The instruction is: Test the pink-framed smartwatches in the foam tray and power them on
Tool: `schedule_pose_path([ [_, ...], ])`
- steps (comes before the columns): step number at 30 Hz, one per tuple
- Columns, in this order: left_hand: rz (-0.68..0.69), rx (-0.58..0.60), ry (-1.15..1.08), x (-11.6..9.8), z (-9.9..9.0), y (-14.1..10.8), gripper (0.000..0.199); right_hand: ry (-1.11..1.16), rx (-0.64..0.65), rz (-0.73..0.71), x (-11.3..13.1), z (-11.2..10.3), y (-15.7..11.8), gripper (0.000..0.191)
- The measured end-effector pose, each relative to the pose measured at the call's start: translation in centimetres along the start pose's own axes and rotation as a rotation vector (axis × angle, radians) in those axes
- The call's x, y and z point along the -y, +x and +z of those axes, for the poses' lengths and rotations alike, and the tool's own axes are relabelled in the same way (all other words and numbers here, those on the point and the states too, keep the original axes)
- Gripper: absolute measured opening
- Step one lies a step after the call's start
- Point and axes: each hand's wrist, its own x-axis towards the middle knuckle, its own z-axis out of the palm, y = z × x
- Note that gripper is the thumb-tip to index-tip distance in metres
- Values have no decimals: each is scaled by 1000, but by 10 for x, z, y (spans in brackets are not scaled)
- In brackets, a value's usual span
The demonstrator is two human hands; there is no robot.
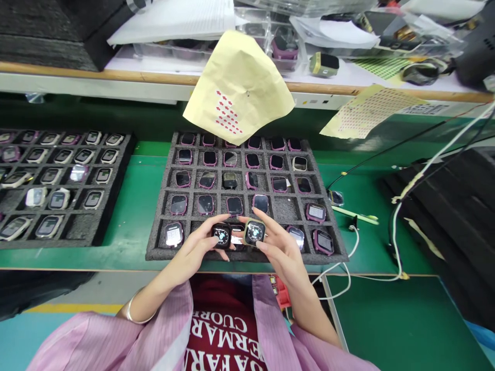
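Observation:
My left hand point(197, 247) grips a dark-framed watch point(221, 235) whose round dial is lit. Beside it, my right hand point(279, 246) holds a pale green-framed watch point(254, 232) between thumb and fingers, its screen showing a similar dial. Both watches are held face up, side by side, above the front row of a grey foam tray point(247, 256). Many compartments of this tray hold watches, mostly purple-framed, such as one point(323, 241) at the front right corner. Part of another watch shows between my hands.
A second foam tray point(87, 221) of watches lies at the left. Yellow sticker sheets point(242, 82) hang from the shelf edge point(154, 77). White cables point(394, 232), a green stick point(356, 215) and stacked black foam point(456, 216) are at the right.

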Motion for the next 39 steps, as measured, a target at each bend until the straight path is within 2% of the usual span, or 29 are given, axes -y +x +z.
schedule_pose_path([
  [13,17,-7,27,4,1,2,41,-107,-90,-90,-3,7,0,51],
  [21,50,19,79,8,-2,2,41,-177,-157,-87,-2,13,0,46],
  [28,87,30,20,5,-1,2,53,-111,-85,-70,0,9,-3,44],
  [33,85,37,37,2,0,0,42,-135,-85,-70,0,8,-3,43],
  [39,51,-10,45,-5,5,0,32,-255,-90,-83,3,6,-4,41],
])
